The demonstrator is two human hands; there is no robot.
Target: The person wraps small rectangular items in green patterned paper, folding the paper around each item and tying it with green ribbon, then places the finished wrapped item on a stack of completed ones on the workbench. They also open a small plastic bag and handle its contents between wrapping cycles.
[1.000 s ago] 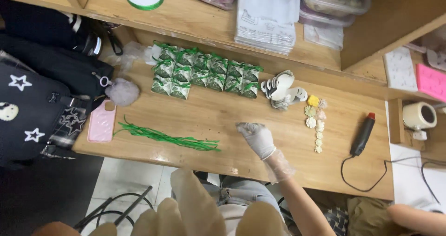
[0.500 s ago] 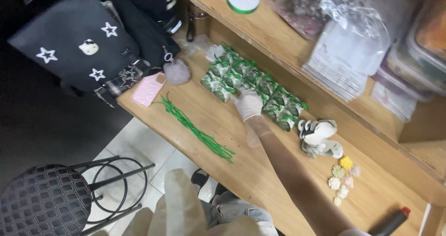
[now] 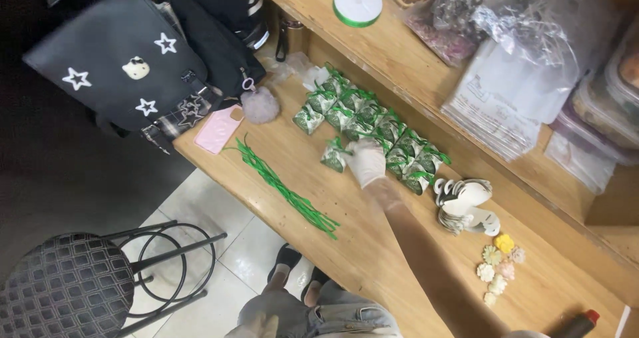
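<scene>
Setting a small green-and-white wrapped pouch [image 3: 333,157] beside the rows along the counter's [image 3: 373,258] back edge, the gloved right hand [image 3: 366,161] rests fingers together against it; judging by this, the next move needs a clean release

A cluster of small green-and-white patterned packets [image 3: 373,121], each tied with green ribbon, lies in rows on the wooden table against the shelf's edge; one packet [image 3: 333,157] sits at the near side of the cluster, touched by the gloved right hand [image 3: 366,161]. On the shelf above, a stack of flat clear plastic bags [image 3: 506,111] lies just beside crinkled transparent bags [image 3: 526,31]; stacked clear lidded containers [image 3: 606,111] stand at the right edge.
</scene>
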